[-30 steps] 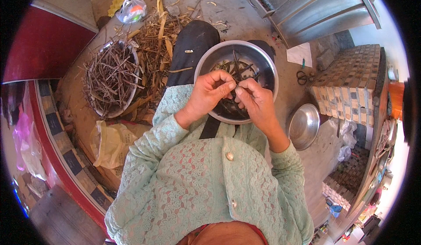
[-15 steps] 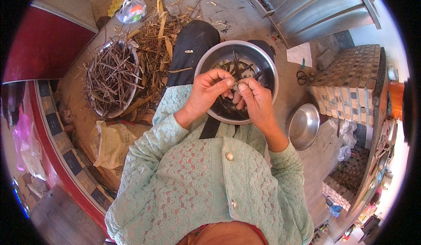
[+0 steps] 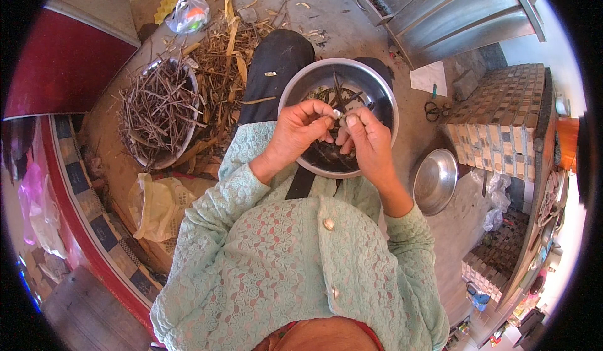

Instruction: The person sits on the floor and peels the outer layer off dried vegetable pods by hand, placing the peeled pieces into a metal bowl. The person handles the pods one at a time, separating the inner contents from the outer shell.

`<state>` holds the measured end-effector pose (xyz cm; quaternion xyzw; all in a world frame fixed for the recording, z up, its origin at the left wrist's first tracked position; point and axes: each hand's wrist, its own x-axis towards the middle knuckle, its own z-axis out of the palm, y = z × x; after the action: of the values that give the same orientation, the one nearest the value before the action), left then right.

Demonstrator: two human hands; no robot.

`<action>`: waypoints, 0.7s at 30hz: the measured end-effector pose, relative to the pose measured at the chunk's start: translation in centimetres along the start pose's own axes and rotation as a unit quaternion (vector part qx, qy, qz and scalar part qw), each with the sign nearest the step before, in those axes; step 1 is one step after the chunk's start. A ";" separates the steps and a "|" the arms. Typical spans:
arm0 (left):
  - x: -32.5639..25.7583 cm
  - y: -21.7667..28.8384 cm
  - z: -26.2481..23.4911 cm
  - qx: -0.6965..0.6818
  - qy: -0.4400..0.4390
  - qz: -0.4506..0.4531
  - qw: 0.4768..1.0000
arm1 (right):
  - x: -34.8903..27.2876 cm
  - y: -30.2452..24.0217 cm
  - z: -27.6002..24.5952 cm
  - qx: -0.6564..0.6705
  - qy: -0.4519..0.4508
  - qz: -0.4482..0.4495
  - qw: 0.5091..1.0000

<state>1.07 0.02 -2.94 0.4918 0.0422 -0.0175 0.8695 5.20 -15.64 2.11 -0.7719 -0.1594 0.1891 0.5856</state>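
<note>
Head view: above the bowl (image 3: 380,90), our left hand (image 3: 295,128) pinches a small pale piece (image 3: 338,113); our right hand (image 3: 370,139) has its fingertips right beside it, grip unclear. We judge light pinches best, kept over the bowl.

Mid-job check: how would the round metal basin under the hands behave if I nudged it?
The basin would probably tip fairly easily, as it seems perched at the dark-trousered legs. It may be light for its size, holding only a shallow scatter. The slender dark pieces inside appear loose, so they would likely slide.
</note>
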 end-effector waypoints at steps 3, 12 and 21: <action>-0.1 0.0 0.0 -0.005 -0.005 -0.011 1.000 | 0.1 0.1 -0.1 0.003 0.013 0.000 1.000; 0.2 0.3 0.4 0.062 -0.022 0.043 0.997 | 0.0 -0.2 0.0 -0.041 -0.004 -0.016 0.999; 0.1 -0.1 -0.1 0.065 -0.013 0.054 0.996 | 0.0 0.9 0.5 -0.137 0.036 -0.092 0.986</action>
<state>1.17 0.01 -3.11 0.5484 0.0033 0.0210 0.8360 4.97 -15.45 1.07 -0.8330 -0.2332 0.0831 0.4948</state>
